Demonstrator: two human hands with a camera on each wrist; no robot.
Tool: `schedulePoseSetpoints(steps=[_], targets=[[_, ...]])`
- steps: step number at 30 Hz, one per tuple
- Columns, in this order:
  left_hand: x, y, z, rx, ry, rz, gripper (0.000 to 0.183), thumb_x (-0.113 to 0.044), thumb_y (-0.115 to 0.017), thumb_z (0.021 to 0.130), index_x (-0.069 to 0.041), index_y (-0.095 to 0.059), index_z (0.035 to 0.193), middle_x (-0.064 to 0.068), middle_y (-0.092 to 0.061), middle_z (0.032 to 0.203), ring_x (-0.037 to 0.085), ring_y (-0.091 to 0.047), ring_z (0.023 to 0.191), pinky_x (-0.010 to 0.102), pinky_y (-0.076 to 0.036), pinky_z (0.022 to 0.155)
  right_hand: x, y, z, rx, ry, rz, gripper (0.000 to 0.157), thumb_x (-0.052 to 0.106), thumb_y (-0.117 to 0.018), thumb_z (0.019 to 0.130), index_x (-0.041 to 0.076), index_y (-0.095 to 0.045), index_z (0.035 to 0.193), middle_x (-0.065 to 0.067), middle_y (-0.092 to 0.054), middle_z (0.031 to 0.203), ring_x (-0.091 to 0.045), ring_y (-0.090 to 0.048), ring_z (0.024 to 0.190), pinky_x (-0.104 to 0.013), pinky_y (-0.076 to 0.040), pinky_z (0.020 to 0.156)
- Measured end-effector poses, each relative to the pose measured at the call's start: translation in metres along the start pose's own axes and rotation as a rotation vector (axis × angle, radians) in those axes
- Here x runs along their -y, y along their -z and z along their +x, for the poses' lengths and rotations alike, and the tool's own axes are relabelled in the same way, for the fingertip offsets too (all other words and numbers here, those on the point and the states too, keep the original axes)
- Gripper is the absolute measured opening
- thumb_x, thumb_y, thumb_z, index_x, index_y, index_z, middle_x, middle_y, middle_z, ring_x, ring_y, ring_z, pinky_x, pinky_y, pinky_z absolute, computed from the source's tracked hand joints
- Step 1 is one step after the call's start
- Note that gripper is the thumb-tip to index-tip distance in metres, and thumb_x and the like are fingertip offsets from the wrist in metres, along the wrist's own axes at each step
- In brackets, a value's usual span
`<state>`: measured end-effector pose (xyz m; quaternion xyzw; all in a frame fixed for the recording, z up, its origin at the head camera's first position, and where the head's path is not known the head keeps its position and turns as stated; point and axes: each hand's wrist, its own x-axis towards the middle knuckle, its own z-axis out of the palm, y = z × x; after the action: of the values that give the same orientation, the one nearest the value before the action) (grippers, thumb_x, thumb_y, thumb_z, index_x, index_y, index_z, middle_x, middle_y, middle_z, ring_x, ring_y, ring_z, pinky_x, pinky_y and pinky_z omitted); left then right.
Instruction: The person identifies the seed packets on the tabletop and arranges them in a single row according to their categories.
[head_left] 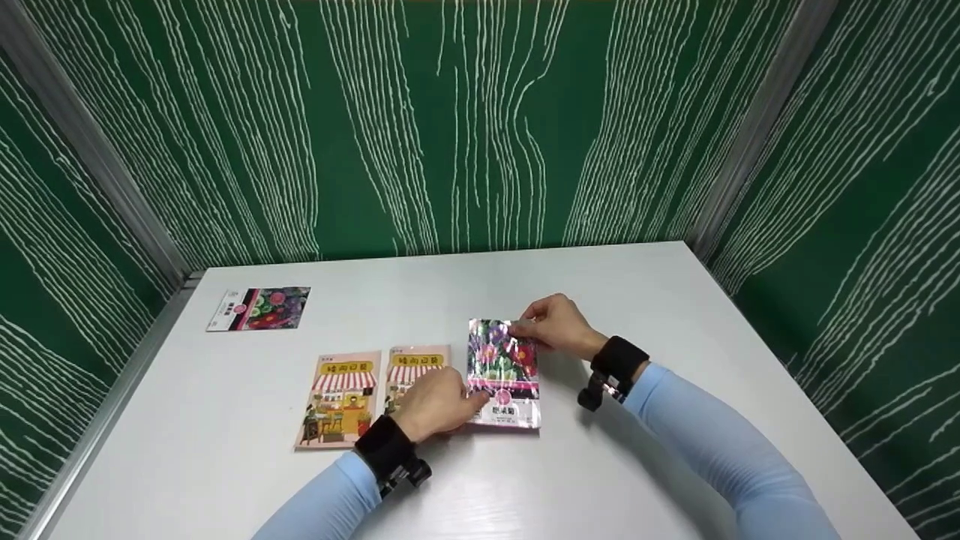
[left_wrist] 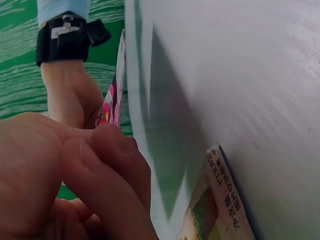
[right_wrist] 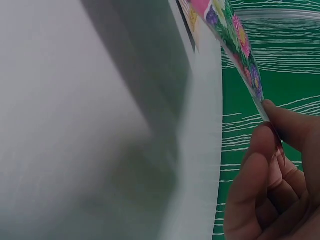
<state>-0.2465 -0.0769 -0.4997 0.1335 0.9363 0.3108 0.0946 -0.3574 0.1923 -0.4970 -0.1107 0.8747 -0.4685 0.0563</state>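
Note:
Both hands hold a glossy flower seed packet (head_left: 502, 367) with pink, red and purple blooms above a white lower band. My left hand (head_left: 439, 405) pinches its lower left edge between thumb and fingers. At the upper right, my right hand (head_left: 561, 327) pinches the edge, thumb on the front face. The right wrist view shows that packet (right_wrist: 239, 42) tilted up above the table, casting a shadow. Two pinkish seed packets with a striped-awning shop picture lie side by side to the left: one (head_left: 339, 405) in full sight, the other (head_left: 415, 367) partly behind the left hand.
Toward the far left corner of the white table (head_left: 600, 480) lies another flower packet (head_left: 264, 308), turned sideways. Green panels (head_left: 487, 127) with white wavy lines rise behind the table and at both sides, joined by grey metal posts (head_left: 739, 142).

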Motion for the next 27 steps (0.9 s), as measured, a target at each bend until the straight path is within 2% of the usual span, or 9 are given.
schedulePoseSetpoints(steps=[4,10,19,23,27], targets=[[-0.002,-0.006,0.001,-0.007,-0.011,0.065,0.055,-0.043,-0.077,0.102,-0.024,-0.044,0.063,-0.01,-0.04,0.059,0.011,-0.042,0.051,0.026,-0.034,0.046,-0.002,-0.003,-0.001,0.009,-0.006,-0.007,0.021,0.024,-0.091,0.096,0.005,-0.083,0.09,0.01,-0.072,0.063,-0.004,-0.061,0.05,-0.019,-0.049,0.05],[-0.002,-0.011,0.002,-0.003,-0.011,0.092,0.054,-0.042,-0.078,0.102,-0.023,-0.045,0.064,-0.008,-0.043,0.061,0.012,-0.045,0.052,0.028,-0.036,0.047,0.0,-0.008,-0.001,0.001,-0.026,-0.027,0.022,0.023,-0.093,0.093,0.004,-0.083,0.089,0.01,-0.07,0.061,-0.003,-0.062,0.049,-0.019,-0.05,0.05],[-0.001,-0.014,0.002,0.003,-0.016,0.138,0.047,-0.041,-0.082,0.098,-0.018,-0.055,0.068,0.0,-0.057,0.068,0.017,-0.053,0.059,0.031,-0.042,0.052,-0.007,-0.019,0.003,0.037,-0.072,-0.135,0.025,0.029,-0.093,0.094,0.008,-0.082,0.086,0.009,-0.067,0.06,-0.004,-0.056,0.048,-0.021,-0.045,0.048],[-0.002,-0.016,0.005,-0.005,-0.032,0.177,0.045,-0.04,-0.083,0.098,-0.011,-0.063,0.071,0.006,-0.065,0.071,0.021,-0.058,0.061,0.036,-0.048,0.054,-0.009,-0.023,0.006,0.033,-0.07,-0.177,0.026,0.031,-0.094,0.092,0.009,-0.083,0.084,0.009,-0.066,0.061,-0.005,-0.055,0.048,-0.022,-0.044,0.048],[0.015,-0.031,0.019,-0.059,-0.096,0.263,0.046,-0.044,-0.083,0.097,-0.011,-0.065,0.071,0.007,-0.067,0.07,0.021,-0.059,0.06,0.041,-0.049,0.053,-0.013,-0.028,0.009,0.021,-0.041,-0.249,0.03,0.036,-0.095,0.091,0.011,-0.082,0.08,0.01,-0.066,0.063,-0.006,-0.054,0.053,-0.023,-0.043,0.053]])
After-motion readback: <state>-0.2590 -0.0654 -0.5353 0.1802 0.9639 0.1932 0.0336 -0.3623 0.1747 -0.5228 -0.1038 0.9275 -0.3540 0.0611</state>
